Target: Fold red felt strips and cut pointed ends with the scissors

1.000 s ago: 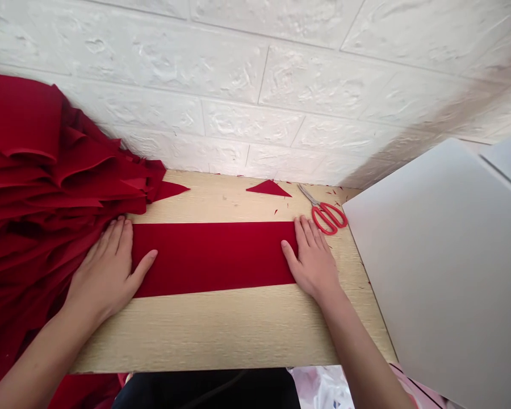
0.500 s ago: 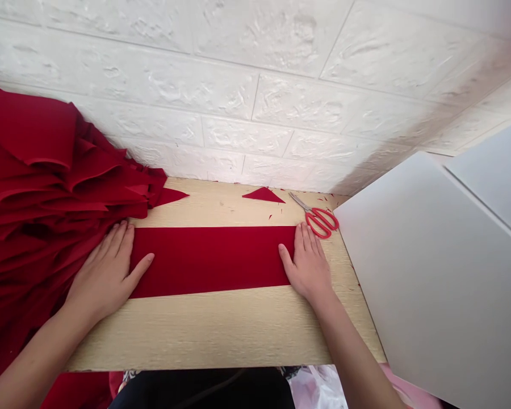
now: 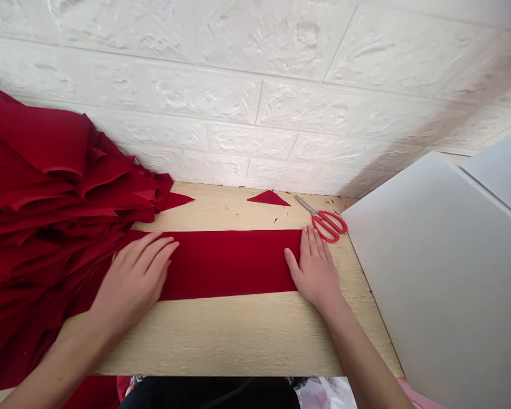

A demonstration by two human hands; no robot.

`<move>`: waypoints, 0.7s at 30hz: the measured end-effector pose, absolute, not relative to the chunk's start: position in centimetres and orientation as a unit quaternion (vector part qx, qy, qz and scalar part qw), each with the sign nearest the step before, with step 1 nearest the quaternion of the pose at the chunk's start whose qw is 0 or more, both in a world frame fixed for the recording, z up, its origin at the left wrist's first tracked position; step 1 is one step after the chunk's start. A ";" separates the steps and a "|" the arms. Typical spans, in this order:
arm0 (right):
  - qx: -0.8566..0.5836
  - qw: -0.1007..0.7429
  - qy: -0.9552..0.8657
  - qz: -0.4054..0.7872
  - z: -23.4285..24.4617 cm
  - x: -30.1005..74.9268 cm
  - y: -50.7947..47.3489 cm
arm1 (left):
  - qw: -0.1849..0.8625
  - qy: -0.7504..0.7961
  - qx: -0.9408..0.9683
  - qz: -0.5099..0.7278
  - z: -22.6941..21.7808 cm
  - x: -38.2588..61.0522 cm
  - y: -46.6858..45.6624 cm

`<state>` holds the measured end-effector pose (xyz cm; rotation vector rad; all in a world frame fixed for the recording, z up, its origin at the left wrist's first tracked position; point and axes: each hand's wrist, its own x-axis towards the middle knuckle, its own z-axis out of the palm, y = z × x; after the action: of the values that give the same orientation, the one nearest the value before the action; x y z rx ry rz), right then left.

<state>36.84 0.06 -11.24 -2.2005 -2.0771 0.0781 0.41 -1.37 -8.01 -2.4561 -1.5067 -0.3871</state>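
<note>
On the wooden table (image 3: 238, 335), left hand (image 3: 132, 284) lying flat, fingers spread, on the red cloth strip (image 3: 230, 261), right hand (image 3: 317, 270) pressing open-palmed on its end, gripping nothing, red scissors (image 3: 326, 220) lying just beyond.

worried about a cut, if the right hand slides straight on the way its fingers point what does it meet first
Most likely the red scissors, lying on the table just beyond the right hand; it points toward the blades, though it might narrowly miss.
</note>
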 end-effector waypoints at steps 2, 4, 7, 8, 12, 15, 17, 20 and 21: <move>-0.728 0.046 -0.684 0.026 -11.1 36.8 0.1 | 0.090 -0.490 -0.856 -0.138 -7.2 3.3 -0.2; -0.732 0.034 -0.680 0.027 -10.9 36.7 0.1 | 0.038 -0.476 -0.868 -0.137 -6.4 7.1 1.6; -0.730 0.039 -0.682 0.028 -10.9 36.6 0.1 | -0.086 -0.454 -0.882 -0.086 -5.3 13.1 4.5; -0.727 0.048 -0.684 0.028 -11.0 36.7 0.0 | -0.133 -0.457 -0.877 -0.060 -5.0 14.9 5.3; -0.721 0.081 -0.688 0.026 -11.6 37.2 0.0 | -0.204 -0.484 -0.851 0.007 -4.4 19.4 7.8; -0.718 0.099 -0.689 0.025 -12.3 37.5 0.0 | -0.220 -0.513 -0.830 0.023 -4.4 20.4 9.0; -0.713 0.117 -0.691 0.028 -12.4 37.6 0.0 | -0.240 -0.530 -0.813 0.030 -4.5 20.6 9.6; -0.707 0.161 -0.686 0.058 -12.0 37.6 -0.2 | -0.275 -0.521 -0.808 0.028 -4.7 20.8 10.2; -0.706 0.186 -0.679 0.073 -11.7 37.7 -0.3 | -0.285 -0.508 -0.813 0.018 -4.7 20.7 10.2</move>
<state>37.69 -0.25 -11.67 -1.9894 -1.9115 0.2061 20.74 10.24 -4.69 -3.1539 -1.9715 0.0717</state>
